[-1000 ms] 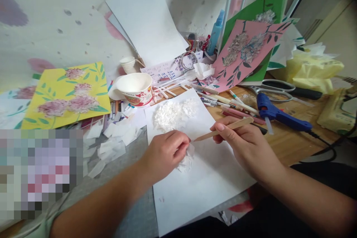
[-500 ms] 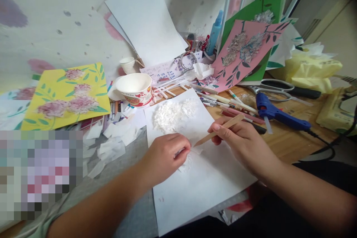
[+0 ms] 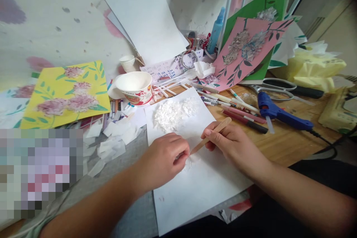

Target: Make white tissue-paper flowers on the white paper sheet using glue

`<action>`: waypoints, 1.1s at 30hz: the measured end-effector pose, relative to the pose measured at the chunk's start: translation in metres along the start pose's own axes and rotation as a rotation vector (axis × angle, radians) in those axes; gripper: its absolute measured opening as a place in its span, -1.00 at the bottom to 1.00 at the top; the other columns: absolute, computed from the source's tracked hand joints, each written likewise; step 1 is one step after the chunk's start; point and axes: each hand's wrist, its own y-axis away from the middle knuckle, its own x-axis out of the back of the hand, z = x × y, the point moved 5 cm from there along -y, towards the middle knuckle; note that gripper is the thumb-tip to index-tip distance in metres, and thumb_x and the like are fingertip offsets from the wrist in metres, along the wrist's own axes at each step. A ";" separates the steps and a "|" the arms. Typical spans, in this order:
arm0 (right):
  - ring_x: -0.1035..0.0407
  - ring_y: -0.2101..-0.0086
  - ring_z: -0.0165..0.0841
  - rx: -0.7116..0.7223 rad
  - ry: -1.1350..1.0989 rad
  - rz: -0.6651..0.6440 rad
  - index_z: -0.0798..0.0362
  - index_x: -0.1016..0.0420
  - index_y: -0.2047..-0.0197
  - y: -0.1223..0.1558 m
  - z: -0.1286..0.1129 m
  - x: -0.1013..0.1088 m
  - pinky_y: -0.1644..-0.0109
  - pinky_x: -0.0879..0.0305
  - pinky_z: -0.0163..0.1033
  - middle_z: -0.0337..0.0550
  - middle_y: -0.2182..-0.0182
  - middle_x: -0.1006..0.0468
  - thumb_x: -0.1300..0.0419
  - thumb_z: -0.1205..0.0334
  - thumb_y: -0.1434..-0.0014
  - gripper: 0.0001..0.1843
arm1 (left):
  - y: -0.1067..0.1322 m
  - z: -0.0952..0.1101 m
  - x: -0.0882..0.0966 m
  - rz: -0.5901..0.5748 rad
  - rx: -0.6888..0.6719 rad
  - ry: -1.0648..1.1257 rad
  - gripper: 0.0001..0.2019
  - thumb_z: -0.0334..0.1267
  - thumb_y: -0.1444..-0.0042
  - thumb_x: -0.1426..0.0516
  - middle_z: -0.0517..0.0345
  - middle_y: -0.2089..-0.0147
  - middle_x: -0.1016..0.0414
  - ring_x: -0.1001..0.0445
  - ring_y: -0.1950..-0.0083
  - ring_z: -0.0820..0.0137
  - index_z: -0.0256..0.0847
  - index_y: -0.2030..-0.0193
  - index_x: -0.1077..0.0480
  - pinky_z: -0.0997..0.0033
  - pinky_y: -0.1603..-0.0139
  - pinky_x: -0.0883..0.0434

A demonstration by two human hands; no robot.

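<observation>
A: Surface: cluttered wooden desk [image 3: 281,145], white sheet [image 3: 200,189] laid in front, glue gun [image 3: 275,113] lying off to the right.

B: Hands?

A: Left hand [image 3: 164,160] is curled, its fingertips pinching a tissue scrap [image 3: 192,161] down on the sheet. Right hand [image 3: 234,145] pinches a wooden stick [image 3: 220,128] mid-shaft, tip touching the scrap.

B: Handling?

A: Judgement: the scrap is very light and soft and would tear easily, so hold it by an edge with gentle pressure. The stick is stiff and light, and a mid-shaft grip steers the tip well.
</observation>
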 end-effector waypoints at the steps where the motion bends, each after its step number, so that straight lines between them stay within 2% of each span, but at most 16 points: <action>1: -0.27 0.51 -0.42 -0.003 0.002 -0.008 0.04 -0.37 0.54 0.000 0.000 -0.001 0.42 -0.10 -0.29 -0.24 0.55 -0.42 -0.05 0.09 -0.22 -0.65 | 0.000 0.000 0.000 -0.006 0.008 0.000 -0.85 -0.54 -0.06 -0.04 0.23 0.41 -0.39 -0.32 0.32 0.43 -0.23 0.40 -0.33 0.42 0.27 -0.24; 7: -0.28 0.52 -0.41 -0.048 -0.012 -0.050 0.04 -0.39 0.49 -0.007 0.004 -0.007 0.40 -0.14 -0.28 -0.27 0.59 -0.37 -0.05 0.08 -0.21 -0.69 | 0.000 -0.001 0.000 -0.028 0.071 0.025 -0.86 -0.53 -0.03 -0.05 0.22 0.37 -0.35 -0.31 0.30 0.41 -0.22 0.39 -0.33 0.42 0.28 -0.23; 14: -0.29 0.58 -0.40 -0.128 -0.075 -0.073 0.05 -0.40 0.47 -0.013 0.006 -0.011 0.46 -0.17 -0.29 -0.27 0.62 -0.38 -0.10 0.05 -0.14 -0.73 | -0.001 -0.001 0.000 -0.042 0.133 0.089 -0.79 -0.37 0.09 -0.27 0.21 0.27 -0.36 -0.33 0.19 0.34 -0.20 0.32 -0.33 0.36 0.18 -0.27; 19: -0.29 0.58 -0.41 -0.138 -0.159 -0.036 0.05 -0.38 0.46 -0.012 0.010 -0.009 0.46 -0.20 -0.30 -0.26 0.62 -0.39 -0.10 0.01 -0.15 -0.70 | -0.002 -0.004 -0.004 -0.038 0.112 0.091 -0.90 -0.41 -0.09 -0.17 0.22 0.32 -0.34 -0.33 0.22 0.38 -0.21 0.41 -0.33 0.38 0.20 -0.25; 23: -0.27 0.57 -0.42 -0.132 -0.211 0.016 0.04 -0.36 0.45 -0.010 0.013 -0.005 0.47 -0.18 -0.31 -0.28 0.62 -0.38 -0.07 -0.02 -0.17 -0.68 | -0.002 -0.005 -0.005 -0.024 0.124 0.120 -0.90 -0.43 -0.08 -0.16 0.22 0.32 -0.35 -0.33 0.23 0.40 -0.21 0.42 -0.34 0.40 0.20 -0.25; 33: -0.26 0.60 -0.44 -0.174 -0.206 -0.019 0.08 -0.42 0.51 -0.011 0.010 -0.011 0.49 -0.16 -0.32 -0.27 0.64 -0.39 -0.17 0.09 -0.09 -0.75 | -0.003 -0.007 -0.004 -0.003 0.150 0.107 -0.91 -0.40 -0.07 -0.14 0.19 0.30 -0.34 -0.34 0.20 0.36 -0.20 0.43 -0.34 0.37 0.20 -0.28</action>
